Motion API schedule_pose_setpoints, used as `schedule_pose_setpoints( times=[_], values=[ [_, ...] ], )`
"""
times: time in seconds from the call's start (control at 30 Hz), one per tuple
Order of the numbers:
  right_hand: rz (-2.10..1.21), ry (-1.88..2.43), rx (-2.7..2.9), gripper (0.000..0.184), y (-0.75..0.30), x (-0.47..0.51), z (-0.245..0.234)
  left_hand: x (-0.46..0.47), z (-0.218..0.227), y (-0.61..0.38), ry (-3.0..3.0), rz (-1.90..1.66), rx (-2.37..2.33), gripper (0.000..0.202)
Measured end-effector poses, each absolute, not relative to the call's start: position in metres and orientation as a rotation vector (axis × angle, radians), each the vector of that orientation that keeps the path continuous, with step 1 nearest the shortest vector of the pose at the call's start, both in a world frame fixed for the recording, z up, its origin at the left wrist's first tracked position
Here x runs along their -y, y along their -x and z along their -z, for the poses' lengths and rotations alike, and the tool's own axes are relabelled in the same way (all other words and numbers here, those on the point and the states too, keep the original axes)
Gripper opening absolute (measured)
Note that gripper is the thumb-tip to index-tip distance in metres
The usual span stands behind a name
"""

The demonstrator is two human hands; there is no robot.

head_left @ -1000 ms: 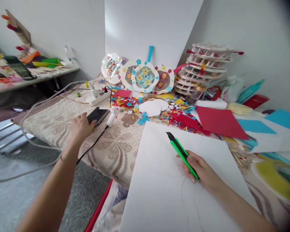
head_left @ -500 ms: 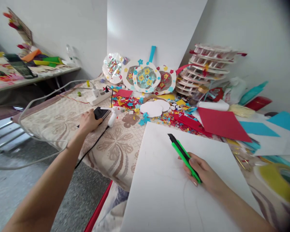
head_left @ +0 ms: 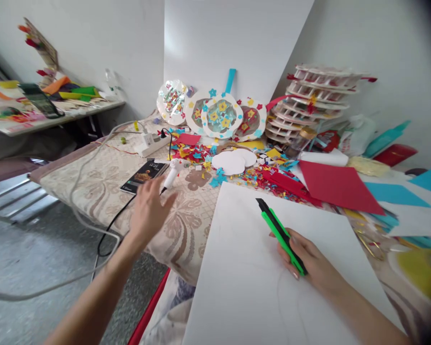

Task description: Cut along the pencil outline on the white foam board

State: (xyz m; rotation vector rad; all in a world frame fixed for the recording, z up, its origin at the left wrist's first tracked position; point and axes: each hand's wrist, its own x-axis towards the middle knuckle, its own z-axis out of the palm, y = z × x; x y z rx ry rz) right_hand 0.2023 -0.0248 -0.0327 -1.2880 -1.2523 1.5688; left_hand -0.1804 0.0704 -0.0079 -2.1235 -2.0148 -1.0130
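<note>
My right hand (head_left: 301,256) grips a green and black utility knife (head_left: 282,235) with its dark blade out, pointing away from me. It is over a large white board (head_left: 237,268) that bears faint curved pencil lines. My left hand (head_left: 151,208) is open, fingers spread, above the patterned tablecloth (head_left: 175,215), holding nothing. Just beyond its fingers lies a flat dark rectangle (head_left: 143,176) with a picture on its face; whether it is a phone or a booklet I cannot tell. Beside that lies a white hot glue gun (head_left: 171,176) with a black cord.
Paper scraps (head_left: 197,148) and white cut-out shapes (head_left: 233,161) lie past the board. Decorated round lanterns (head_left: 221,116) and a tiered white structure (head_left: 312,103) stand behind. Red sheets (head_left: 339,187) and a tape roll (head_left: 418,273) are at right, a power strip (head_left: 153,143) at left.
My left hand has come off the dark rectangle and drawn back toward me and to the right, its fingers now spread. My right hand still holds the utility knife over the board.
</note>
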Motion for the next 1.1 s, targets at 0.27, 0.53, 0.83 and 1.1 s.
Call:
schedule_pose_setpoints(
  times=[0.27,0.53,0.83,1.1],
  values=[
    [-1.596,1.355,1.221,0.042,-0.199,0.025,0.025,-0.029,0.019,0.111,2.636,1.554,1.909,0.011],
    [-1.556,1.452,1.238,0.047,-0.194,0.025,0.021,-0.020,0.020,0.089,2.909,1.531,1.914,0.017],
    [-1.573,1.434,1.286,0.047,-0.203,0.023,0.029,0.015,0.027,0.128,2.854,1.415,2.168,0.028],
    [-1.543,1.477,1.258,0.044,-0.200,0.022,0.028,0.041,0.041,0.193,2.730,1.315,2.525,0.026]
  ],
)
